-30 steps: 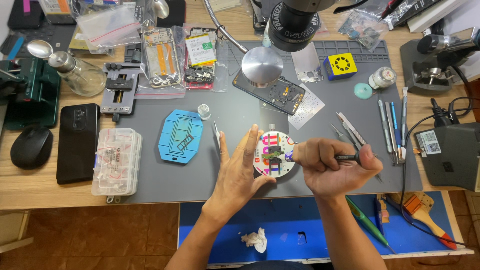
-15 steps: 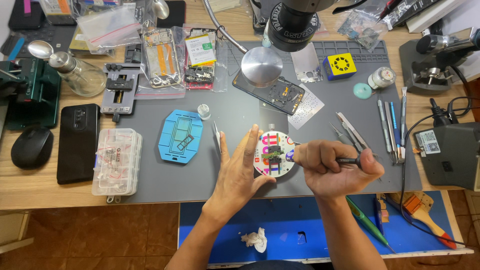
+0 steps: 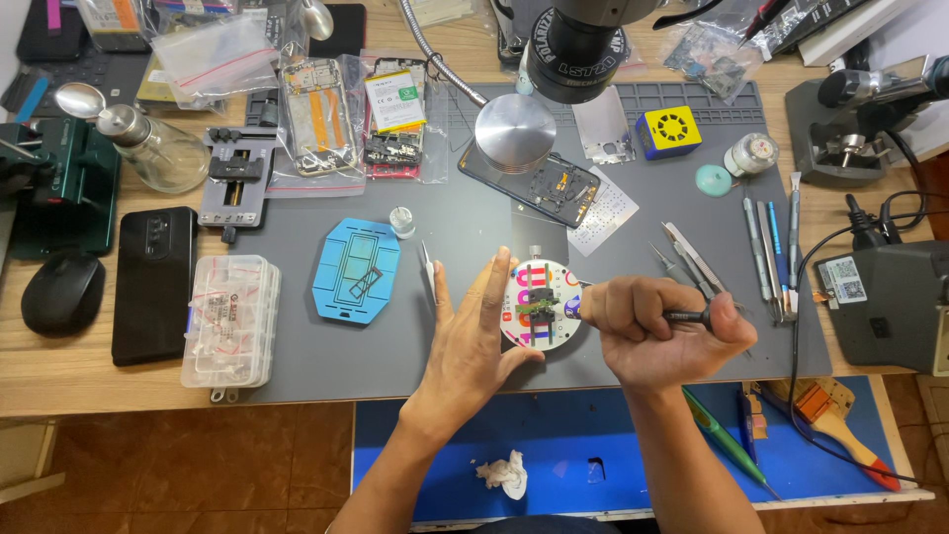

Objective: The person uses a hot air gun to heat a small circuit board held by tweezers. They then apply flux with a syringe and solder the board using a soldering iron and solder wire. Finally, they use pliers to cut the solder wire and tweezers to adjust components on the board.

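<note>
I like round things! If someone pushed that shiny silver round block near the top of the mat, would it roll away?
Probably not. The silver block sits flat on its wide face, so it would likely slide on the grey mat rather than roll. It looks like solid metal, so probably heavy for its size and hard to tip.

Both bare forearms came up from the bottom edge and leaned in toward each other. The left hand [image 3: 474, 331] lay flat and open, palm down, with its fingers [image 3: 491, 287] straight, held close together and pointing up and away from the body; the thumb stuck out to the right. The right hand [image 3: 657, 331] was curled into a loose fist with its knuckles turned to the left, its fingers wrapped round a thin dark handle, and the thumb pressed along the top of it. The two hands sat near each other, not touching.
</note>
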